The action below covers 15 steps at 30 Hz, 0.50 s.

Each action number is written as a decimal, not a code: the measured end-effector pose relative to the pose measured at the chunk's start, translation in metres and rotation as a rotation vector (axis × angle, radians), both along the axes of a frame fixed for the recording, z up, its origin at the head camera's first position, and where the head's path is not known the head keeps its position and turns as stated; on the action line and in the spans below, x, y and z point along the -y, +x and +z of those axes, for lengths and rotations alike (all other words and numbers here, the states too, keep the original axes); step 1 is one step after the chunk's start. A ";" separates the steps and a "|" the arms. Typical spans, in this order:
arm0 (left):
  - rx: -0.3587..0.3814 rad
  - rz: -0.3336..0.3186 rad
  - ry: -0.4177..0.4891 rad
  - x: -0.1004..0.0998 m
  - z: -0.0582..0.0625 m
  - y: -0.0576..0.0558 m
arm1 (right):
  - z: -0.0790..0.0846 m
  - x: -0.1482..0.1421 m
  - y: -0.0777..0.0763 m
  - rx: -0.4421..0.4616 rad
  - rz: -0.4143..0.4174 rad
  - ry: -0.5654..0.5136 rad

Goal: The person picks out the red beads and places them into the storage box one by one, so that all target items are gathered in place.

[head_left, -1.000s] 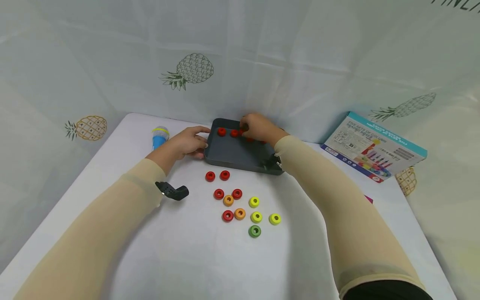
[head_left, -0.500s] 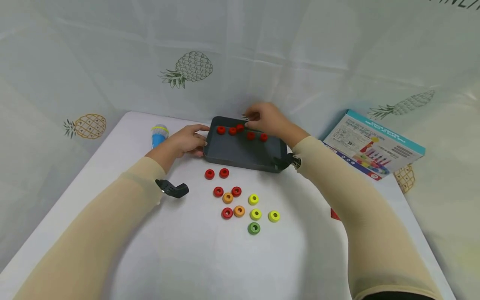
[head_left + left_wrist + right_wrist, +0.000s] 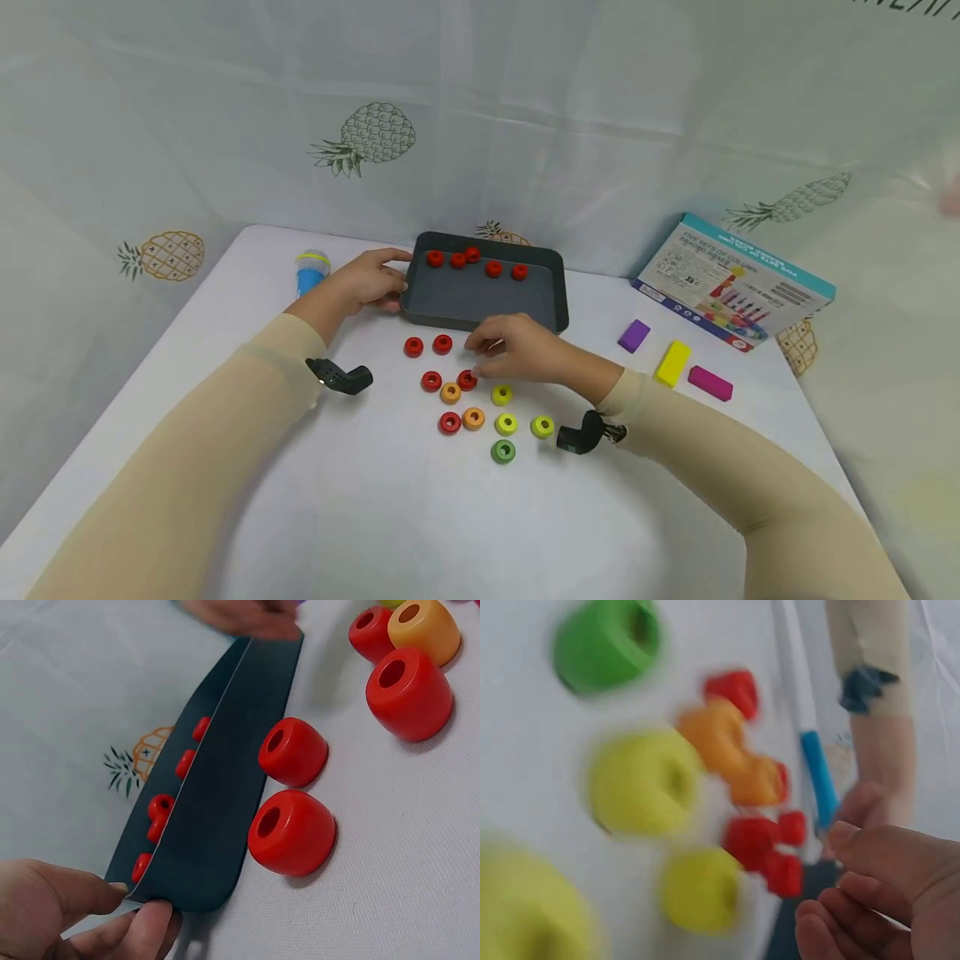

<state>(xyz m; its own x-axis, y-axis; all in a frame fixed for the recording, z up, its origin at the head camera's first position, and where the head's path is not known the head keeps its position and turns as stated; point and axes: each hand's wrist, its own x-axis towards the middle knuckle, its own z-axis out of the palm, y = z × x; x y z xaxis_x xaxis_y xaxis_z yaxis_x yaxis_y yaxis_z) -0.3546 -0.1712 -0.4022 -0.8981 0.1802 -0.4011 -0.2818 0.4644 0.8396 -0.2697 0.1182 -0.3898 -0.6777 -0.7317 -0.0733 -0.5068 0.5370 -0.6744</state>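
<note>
At the tray's left end, my left hand pinches the rim of the dark grey tray; in the left wrist view the thumb is at the corner, with fingers below it. Several red beads lie along the tray's far side. My right hand hovers above the beads in front of the tray, fingers loosely bent and holding nothing. Closest to its fingertips is a red bead. Around it sit other red beads, orange beads, yellow beads and a green bead.
A blue toy microphone stands behind my left wrist. On the right lie a purple block, a yellow block and a magenta block. A printed toy box leans against the pineapple-print curtain.
My right hand has left the red beads inside the tray and come toward me, over the beads on the table. The left hand keeps its hold on the tray.
</note>
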 end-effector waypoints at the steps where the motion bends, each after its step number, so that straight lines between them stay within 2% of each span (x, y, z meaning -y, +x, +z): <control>1: -0.002 -0.001 0.001 0.000 0.000 -0.001 | -0.005 0.000 0.005 0.002 -0.002 0.000; 7: -0.011 -0.004 0.017 0.002 0.001 -0.002 | -0.026 0.001 0.022 -0.098 0.008 0.036; 15: -0.003 -0.010 0.033 0.002 0.000 0.001 | -0.033 0.008 0.025 -0.153 0.043 0.070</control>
<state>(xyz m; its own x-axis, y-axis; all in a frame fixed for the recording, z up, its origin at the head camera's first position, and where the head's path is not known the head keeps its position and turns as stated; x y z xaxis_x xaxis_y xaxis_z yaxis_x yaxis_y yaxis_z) -0.3536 -0.1735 -0.4024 -0.8974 0.2019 -0.3923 -0.2752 0.4389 0.8553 -0.2449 0.1107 -0.4224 -0.6530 -0.7570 -0.0231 -0.6244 0.5554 -0.5493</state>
